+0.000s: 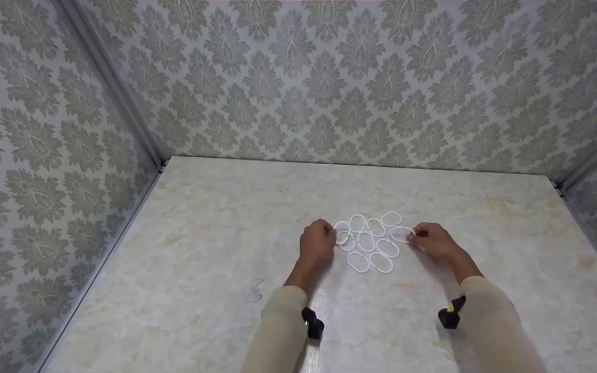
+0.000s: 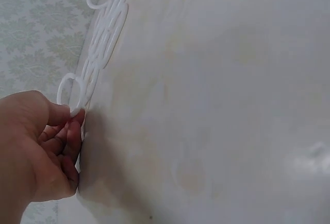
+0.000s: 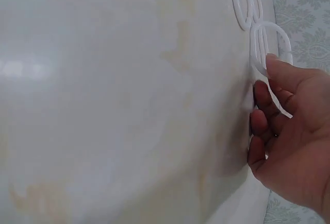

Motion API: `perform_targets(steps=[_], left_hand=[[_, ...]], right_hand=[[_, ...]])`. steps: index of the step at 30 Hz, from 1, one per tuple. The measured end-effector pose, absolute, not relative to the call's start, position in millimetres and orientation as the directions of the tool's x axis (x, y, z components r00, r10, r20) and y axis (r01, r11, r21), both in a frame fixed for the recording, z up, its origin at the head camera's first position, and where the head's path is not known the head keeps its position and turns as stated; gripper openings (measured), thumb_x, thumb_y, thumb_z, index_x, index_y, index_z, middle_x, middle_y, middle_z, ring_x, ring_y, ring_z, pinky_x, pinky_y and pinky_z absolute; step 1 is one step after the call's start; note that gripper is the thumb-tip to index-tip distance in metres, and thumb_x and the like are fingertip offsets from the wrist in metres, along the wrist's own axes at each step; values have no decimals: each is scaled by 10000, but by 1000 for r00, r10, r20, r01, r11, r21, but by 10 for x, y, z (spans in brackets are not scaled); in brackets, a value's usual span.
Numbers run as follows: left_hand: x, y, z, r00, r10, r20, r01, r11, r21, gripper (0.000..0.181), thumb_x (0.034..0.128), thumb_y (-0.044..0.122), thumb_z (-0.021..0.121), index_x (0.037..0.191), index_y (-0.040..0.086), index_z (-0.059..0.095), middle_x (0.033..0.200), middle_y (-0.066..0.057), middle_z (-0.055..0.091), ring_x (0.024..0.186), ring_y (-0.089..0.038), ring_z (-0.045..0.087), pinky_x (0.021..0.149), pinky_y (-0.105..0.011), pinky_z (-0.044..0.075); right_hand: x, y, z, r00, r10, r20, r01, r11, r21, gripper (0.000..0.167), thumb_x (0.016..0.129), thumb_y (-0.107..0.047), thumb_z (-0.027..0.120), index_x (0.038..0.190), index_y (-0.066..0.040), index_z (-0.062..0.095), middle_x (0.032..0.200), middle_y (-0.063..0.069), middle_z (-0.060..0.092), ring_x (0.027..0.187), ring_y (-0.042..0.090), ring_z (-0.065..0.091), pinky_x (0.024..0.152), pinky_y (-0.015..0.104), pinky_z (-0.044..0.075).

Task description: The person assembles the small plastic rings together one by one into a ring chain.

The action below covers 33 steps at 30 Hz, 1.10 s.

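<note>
In the head view my left hand (image 1: 318, 241) pinches a white oval plastic ring, a shower curtain ring (image 1: 342, 222) by its look, between thumb and fingertips. That ring (image 2: 60, 89) stands raised off the table in the left wrist view. Across the group, my right hand (image 1: 433, 239) grips another such ring (image 1: 401, 227) by its outer end. Thumb and forefinger pinch this ring (image 3: 283, 31) in the right wrist view, tilted up from the surface. Between both hands several more white rings (image 1: 358, 241) lie flat in a close cluster, some touching or overlapping.
A pale marbled table (image 1: 200, 233) spreads out on all sides of the rings. Patterned panels (image 1: 293, 77) rise at its back edge and along the left and right. A small black device (image 1: 313, 324) sits at the left wrist, another (image 1: 450, 317) at the right.
</note>
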State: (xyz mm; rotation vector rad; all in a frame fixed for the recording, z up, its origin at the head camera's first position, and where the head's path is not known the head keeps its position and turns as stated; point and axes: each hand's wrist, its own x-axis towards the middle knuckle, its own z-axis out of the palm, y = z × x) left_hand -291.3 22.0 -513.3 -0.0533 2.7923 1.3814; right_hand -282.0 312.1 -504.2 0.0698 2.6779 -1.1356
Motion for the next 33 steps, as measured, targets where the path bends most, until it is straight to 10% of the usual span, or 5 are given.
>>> perform_targets(steps=[26, 33], left_hand=[[-2843, 197, -5168, -997, 37, -63, -55, 189, 981, 174, 937, 27, 610, 1052, -60, 707, 856, -108, 717, 711, -100, 597, 658, -213, 494], [-2792, 237, -5181, -989, 110, -97, -90, 69, 994, 167, 938, 1, 624, 1062, -92, 685, 890, -144, 737, 713, -80, 613, 710, -257, 567]], right_hand=[[-2595, 3188, -5188, -969, -139, -206, 158, 296, -942, 448, 1063, -127, 505, 1434, 121, 466, 774, -103, 634, 610, 3, 627, 605, 213, 557], [-2575, 3102, -5201, -965, -126, -231, 200, 222, -954, 231, 1047, -173, 550, 1179, 16, 535, 765, -87, 671, 577, 31, 597, 563, 219, 510]])
